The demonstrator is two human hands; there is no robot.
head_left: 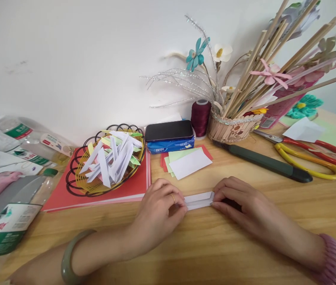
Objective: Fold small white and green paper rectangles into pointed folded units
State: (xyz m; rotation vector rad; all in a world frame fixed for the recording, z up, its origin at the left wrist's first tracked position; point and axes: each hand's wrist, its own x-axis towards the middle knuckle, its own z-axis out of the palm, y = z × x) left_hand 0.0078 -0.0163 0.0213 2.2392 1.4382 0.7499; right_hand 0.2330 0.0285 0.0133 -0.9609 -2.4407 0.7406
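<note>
Both hands were pressing a narrow folded white paper strip (pixel 199 200) flat on the wooden table (pixel 245 245). The left hand (pixel 159 206) lay curled over the strip's left end, fingers bent down on it; the right hand (pixel 236 202) pinned the right end with near-closed fingertips. The strip sat just in front of a stack of coloured paper slips (pixel 187 160). Left of that stack stood a wire basket (pixel 79 180) of finished folded pieces; behind it a phone (pixel 168 130) rested on a tissue pack. By my judgement, a crease was being set; the following fold would require aligned edges and firm fingertip pressure.
</note>
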